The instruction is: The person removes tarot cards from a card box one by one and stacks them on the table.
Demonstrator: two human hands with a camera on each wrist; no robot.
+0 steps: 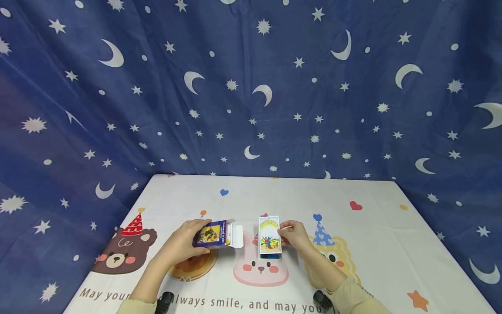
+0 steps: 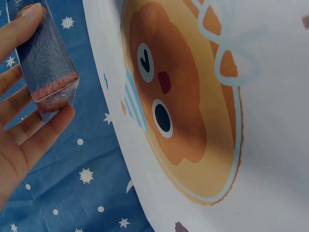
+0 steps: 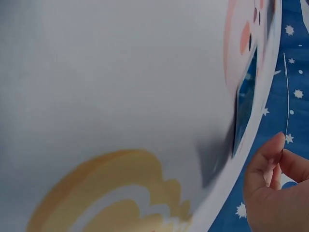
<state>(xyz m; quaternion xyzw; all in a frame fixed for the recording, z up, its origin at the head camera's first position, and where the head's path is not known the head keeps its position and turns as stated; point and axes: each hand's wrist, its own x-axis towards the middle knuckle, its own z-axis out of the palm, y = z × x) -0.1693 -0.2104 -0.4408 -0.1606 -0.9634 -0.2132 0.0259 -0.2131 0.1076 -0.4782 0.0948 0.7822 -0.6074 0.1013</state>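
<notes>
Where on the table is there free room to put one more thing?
The table is free along its far edge, and between the right arm and the orange printed star. Crowded: the middle, where the left hand holds a box and the right hand a card above something blue.

Illustrated card hovers right of open purple box.

Card box in left hand, nine o'clock from card, card in right hand, over deck, deck on tabletop, curtain behind, twelve o'clock
</notes>
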